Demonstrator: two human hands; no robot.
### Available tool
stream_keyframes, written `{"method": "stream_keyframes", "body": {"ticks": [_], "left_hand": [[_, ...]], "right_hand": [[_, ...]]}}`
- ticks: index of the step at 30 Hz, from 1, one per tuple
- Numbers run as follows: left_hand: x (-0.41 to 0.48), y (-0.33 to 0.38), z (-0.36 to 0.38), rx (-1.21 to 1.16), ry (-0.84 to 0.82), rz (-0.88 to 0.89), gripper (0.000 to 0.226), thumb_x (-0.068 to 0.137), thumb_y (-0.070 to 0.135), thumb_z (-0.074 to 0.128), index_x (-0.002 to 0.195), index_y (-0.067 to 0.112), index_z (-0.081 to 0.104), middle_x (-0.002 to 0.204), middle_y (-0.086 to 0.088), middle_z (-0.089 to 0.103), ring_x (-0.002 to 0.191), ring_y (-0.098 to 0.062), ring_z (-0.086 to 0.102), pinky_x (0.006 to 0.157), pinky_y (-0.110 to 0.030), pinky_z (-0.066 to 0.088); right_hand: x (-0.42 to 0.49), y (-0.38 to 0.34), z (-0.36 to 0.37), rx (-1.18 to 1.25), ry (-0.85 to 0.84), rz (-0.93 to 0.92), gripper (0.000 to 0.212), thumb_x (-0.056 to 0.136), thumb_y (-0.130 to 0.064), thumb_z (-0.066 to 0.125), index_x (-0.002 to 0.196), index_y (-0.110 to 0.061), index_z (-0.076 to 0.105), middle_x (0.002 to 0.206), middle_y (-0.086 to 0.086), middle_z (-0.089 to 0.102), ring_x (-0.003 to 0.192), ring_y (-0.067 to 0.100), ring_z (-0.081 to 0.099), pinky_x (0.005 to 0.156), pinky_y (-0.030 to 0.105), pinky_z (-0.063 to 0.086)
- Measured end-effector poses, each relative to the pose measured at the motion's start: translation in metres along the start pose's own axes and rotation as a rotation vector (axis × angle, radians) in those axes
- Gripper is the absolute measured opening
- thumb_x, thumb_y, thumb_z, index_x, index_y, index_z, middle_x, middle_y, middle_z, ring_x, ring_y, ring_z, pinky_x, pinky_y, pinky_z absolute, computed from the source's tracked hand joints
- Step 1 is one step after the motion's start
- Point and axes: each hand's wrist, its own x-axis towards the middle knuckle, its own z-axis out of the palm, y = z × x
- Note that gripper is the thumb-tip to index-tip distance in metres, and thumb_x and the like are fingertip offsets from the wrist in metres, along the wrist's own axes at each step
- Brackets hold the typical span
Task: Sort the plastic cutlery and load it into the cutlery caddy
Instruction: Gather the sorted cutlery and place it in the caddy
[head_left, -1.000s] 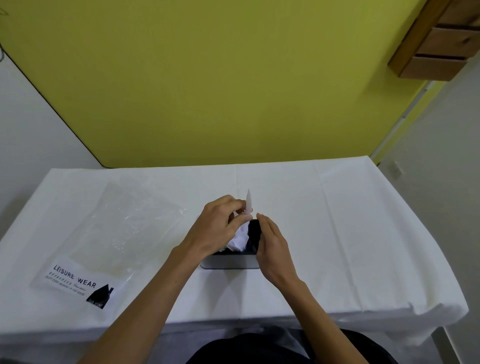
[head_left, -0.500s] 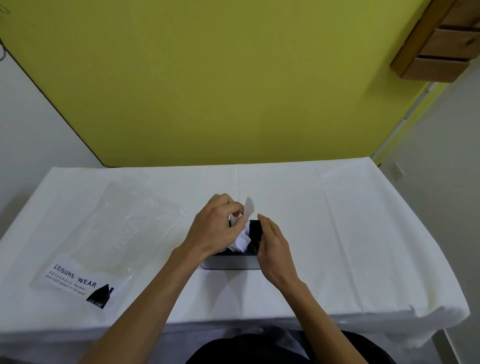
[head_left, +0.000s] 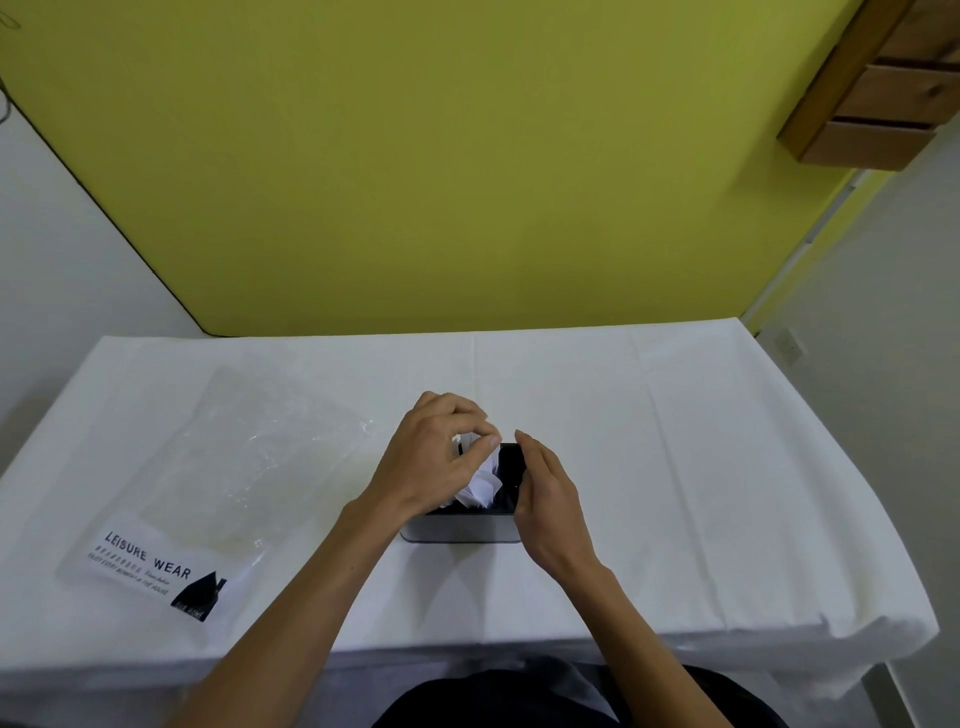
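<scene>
The left hand (head_left: 431, 467) is pressing down into the caddy (head_left: 460, 529) — its fingers (head_left: 480, 439) are curling tight around the white cutlery (head_left: 480, 486), pinching the tops together. A second ago one white piece was sticking up well clear of the knuckles; half a second ago it was already lower, and now it is sinking out of sight behind the fingertips. So the piece is going in, and the bundle is settling into the left compartment.

The right hand (head_left: 545, 499) is bracing the caddy's right side, fingers straight and lying along the rim, gripping nothing — it is barely shifting from where it was a second ago. The right compartment is showing dark; whether anything is lying in it cannot be told.

The caddy is sitting mid-worktop (head_left: 675, 493), near the front edge, in the same spot as before. Off to the left, well apart, the clear bag (head_left: 218, 467) with its printed label is lying flat and unmoved, and no loose cutlery is showing on the cloth.

Judging by that, the loading is looking close to finished; the left hand mostly needs to let go cleanly without dragging pieces back up.
</scene>
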Motion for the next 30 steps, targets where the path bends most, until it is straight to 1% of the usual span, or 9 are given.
{"method": "stream_keyframes", "body": {"ticks": [3, 5, 9, 11, 15, 19, 22, 26, 30], "left_hand": [[-0.002, -0.003, 0.004, 0.015, 0.039, 0.025, 0.014, 0.091, 0.033, 0.065, 0.096, 0.028, 0.077, 0.119, 0.014, 0.067, 0.118, -0.004, 0.051, 0.1, -0.037, 0.044], [-0.004, 0.004, 0.007, 0.017, 0.054, 0.056, 0.031, 0.096, 0.041, 0.055, 0.116, 0.025, 0.071, 0.132, 0.01, 0.063, 0.128, -0.004, 0.049, 0.107, -0.034, 0.04], [-0.012, 0.015, 0.025, 0.278, -0.152, 0.051, 0.064, 0.102, 0.052, 0.02, 0.152, 0.016, 0.04, 0.162, 0.003, 0.03, 0.152, -0.008, 0.015, 0.123, -0.035, 0.016], [-0.015, 0.012, 0.03, 0.434, -0.194, 0.052, 0.067, 0.103, 0.049, 0.008, 0.155, 0.014, 0.032, 0.166, 0.0, 0.019, 0.154, -0.012, 0.006, 0.124, -0.042, 0.012], [-0.015, 0.011, 0.029, 0.565, -0.2, 0.067, 0.074, 0.103, 0.049, -0.005, 0.156, 0.011, 0.031, 0.166, -0.005, 0.018, 0.155, -0.018, 0.007, 0.123, -0.047, 0.015], [-0.013, 0.014, 0.026, 0.488, -0.238, 0.056, 0.077, 0.099, 0.058, -0.003, 0.159, 0.014, 0.018, 0.168, 0.001, 0.004, 0.154, -0.01, -0.008, 0.123, -0.042, -0.001], [-0.007, 0.021, 0.021, 0.297, -0.236, -0.009, 0.076, 0.098, 0.061, 0.006, 0.159, 0.017, 0.011, 0.168, 0.008, 0.0, 0.15, 0.001, -0.015, 0.125, -0.04, -0.005], [0.009, 0.018, 0.005, 0.107, -0.146, -0.135, 0.066, 0.105, 0.053, 0.016, 0.159, 0.016, 0.015, 0.167, 0.008, 0.008, 0.151, 0.002, -0.008, 0.125, -0.037, -0.003], [0.017, -0.012, -0.029, 0.027, -0.05, -0.287, 0.058, 0.108, 0.041, 0.023, 0.158, 0.012, 0.023, 0.166, 0.002, 0.017, 0.153, -0.005, 0.002, 0.125, -0.038, 0.003]], "right_hand": [[0.001, 0.001, 0.0, -0.001, -0.004, -0.005, 0.051, 0.103, -0.008, 0.037, 0.153, -0.015, 0.033, 0.156, 0.0, 0.037, 0.142, 0.015, 0.037, 0.118, 0.03, 0.031], [0.001, 0.001, 0.0, 0.006, 0.006, -0.02, 0.05, 0.103, -0.011, 0.037, 0.153, -0.014, 0.035, 0.155, 0.0, 0.039, 0.141, 0.015, 0.039, 0.117, 0.031, 0.033], [0.0, -0.001, -0.001, 0.023, 0.019, -0.041, 0.047, 0.105, -0.013, 0.037, 0.152, -0.014, 0.037, 0.153, -0.001, 0.042, 0.139, 0.012, 0.042, 0.115, 0.024, 0.033], [-0.001, -0.001, -0.002, 0.02, 0.016, -0.041, 0.047, 0.104, -0.012, 0.037, 0.152, -0.014, 0.036, 0.153, -0.001, 0.042, 0.139, 0.011, 0.041, 0.115, 0.024, 0.032], [0.0, -0.001, -0.003, -0.007, -0.014, -0.035, 0.049, 0.104, -0.011, 0.038, 0.153, -0.014, 0.034, 0.155, -0.002, 0.039, 0.141, 0.011, 0.038, 0.11, 0.011, 0.024], [0.003, 0.0, -0.006, -0.02, -0.037, -0.043, 0.049, 0.105, -0.013, 0.037, 0.153, -0.014, 0.033, 0.157, -0.001, 0.036, 0.144, 0.012, 0.035, 0.116, 0.021, 0.027], [0.009, -0.005, -0.014, -0.021, -0.05, -0.043, 0.047, 0.107, -0.016, 0.033, 0.154, -0.013, 0.033, 0.16, 0.0, 0.032, 0.148, 0.012, 0.028, 0.121, 0.025, 0.022], [0.031, -0.024, -0.025, -0.037, -0.062, -0.065, 0.047, 0.105, -0.012, 0.031, 0.152, -0.01, 0.035, 0.16, 0.002, 0.032, 0.148, 0.014, 0.028, 0.116, 0.016, 0.016], [0.055, -0.054, -0.03, -0.058, -0.058, -0.128, 0.047, 0.104, -0.008, 0.034, 0.15, -0.007, 0.039, 0.159, 0.005, 0.035, 0.147, 0.015, 0.029, 0.116, 0.017, 0.016]]}}
